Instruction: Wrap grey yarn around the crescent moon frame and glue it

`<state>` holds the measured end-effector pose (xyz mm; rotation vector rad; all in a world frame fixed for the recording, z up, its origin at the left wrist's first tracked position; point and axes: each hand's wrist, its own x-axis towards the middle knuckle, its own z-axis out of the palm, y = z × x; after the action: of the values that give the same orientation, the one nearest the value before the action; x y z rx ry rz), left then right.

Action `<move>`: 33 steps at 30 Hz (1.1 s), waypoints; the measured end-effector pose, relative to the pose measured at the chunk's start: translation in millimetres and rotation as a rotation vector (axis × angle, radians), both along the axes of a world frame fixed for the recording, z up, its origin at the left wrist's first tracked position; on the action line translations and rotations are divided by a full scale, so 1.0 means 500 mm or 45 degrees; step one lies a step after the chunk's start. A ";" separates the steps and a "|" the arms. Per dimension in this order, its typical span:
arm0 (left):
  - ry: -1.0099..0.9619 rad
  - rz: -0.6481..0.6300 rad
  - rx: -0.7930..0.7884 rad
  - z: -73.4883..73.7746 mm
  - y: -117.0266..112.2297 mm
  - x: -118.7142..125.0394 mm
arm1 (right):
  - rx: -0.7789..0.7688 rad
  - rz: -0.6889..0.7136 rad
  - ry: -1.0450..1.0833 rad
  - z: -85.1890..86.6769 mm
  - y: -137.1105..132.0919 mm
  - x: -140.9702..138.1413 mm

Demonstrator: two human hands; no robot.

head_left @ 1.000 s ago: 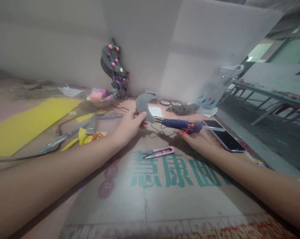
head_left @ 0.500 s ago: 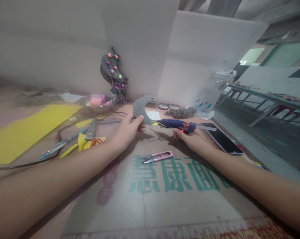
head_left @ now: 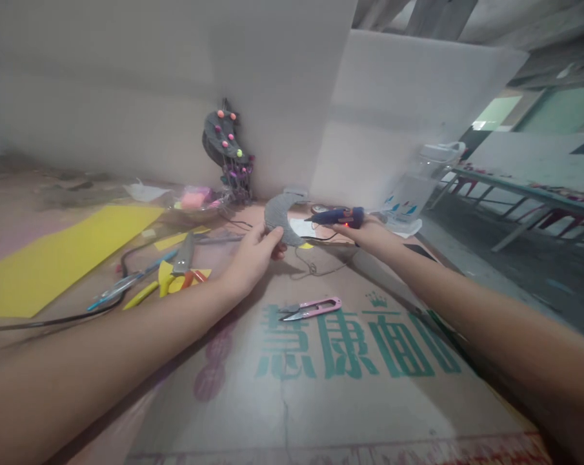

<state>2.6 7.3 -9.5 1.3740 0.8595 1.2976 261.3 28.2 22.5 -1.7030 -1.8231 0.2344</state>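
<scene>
My left hand point(head_left: 262, 252) pinches the lower left side of a grey crescent moon point(head_left: 278, 216) that looks wrapped in yarn. In my right hand point(head_left: 366, 232) is a blue hot glue gun point(head_left: 337, 216), its small red light lit and its nozzle pointing left, just right of the moon and apart from it. A loose strand of grey yarn point(head_left: 313, 266) lies below the moon. Nearer to me, pink-handled thread snips point(head_left: 315, 309) rest on the printed board. My right hand and the glue gun hide most of the things behind them.
At left lie yellow-handled scissors point(head_left: 182, 258), a blue pen-like tool point(head_left: 137, 278), a black cord and a yellow sheet point(head_left: 69, 258). A grey moon decoration with coloured balls point(head_left: 224, 139) leans on the wall. A clear bottle point(head_left: 412, 187) and a dark phone point(head_left: 420, 252) are at right.
My right hand has raised the glue gun and drawn its nozzle off the moon's lower tip. My left hand still holds the moon. The whole view has shifted slightly.
</scene>
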 end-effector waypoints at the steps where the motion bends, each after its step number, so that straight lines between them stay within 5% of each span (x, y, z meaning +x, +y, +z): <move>1: 0.006 0.003 -0.003 -0.001 0.000 -0.001 | -0.017 -0.029 -0.049 -0.002 0.020 -0.004; 9: 0.001 0.006 -0.038 0.004 -0.001 0.000 | -0.190 -0.136 -0.161 -0.034 0.098 -0.013; 16: -0.004 -0.021 0.004 -0.004 0.004 0.001 | -0.152 -0.024 -0.317 -0.037 0.024 0.022; 22: -0.013 -0.028 -0.010 -0.004 0.004 0.003 | 0.229 0.216 -0.332 -0.023 -0.070 -0.005; 25: -0.010 -0.022 -0.029 0.001 0.000 0.002 | 0.015 0.190 -0.096 -0.013 -0.113 -0.070; 28: 0.036 -0.010 0.015 0.006 -0.003 0.000 | -0.121 0.373 0.128 -0.023 -0.137 -0.130; 33: 0.189 0.065 0.053 0.009 -0.006 -0.003 | -0.328 0.505 0.354 -0.059 -0.149 -0.151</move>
<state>1.1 4.1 -5.2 1.5043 0.9785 1.2705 186.0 -46.3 -6.9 -1.3661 -1.9608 0.8594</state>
